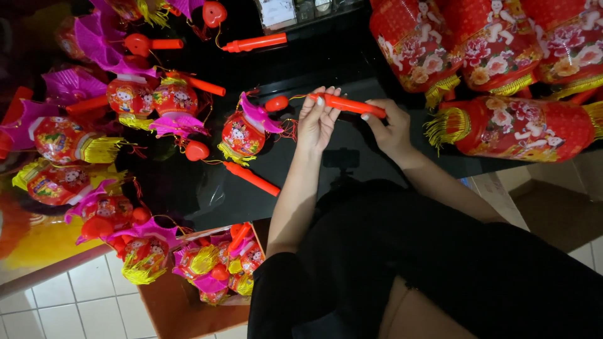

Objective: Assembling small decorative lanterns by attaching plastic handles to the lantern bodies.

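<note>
Black glossy counter (301, 69) fills the frame's middle, strewn with small red lanterns. At centre, the orange handle stick (352, 105) lies nearly level, long axis left-right; left hand (317, 122) pinches its left end, right hand (389, 129) grips its right end. Lower left, a cardboard box (217, 267) holds more small lanterns.

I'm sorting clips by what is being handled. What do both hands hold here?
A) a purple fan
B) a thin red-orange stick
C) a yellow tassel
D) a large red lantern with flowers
B: the left hand and right hand both grip the thin red-orange stick above the black table.
</note>
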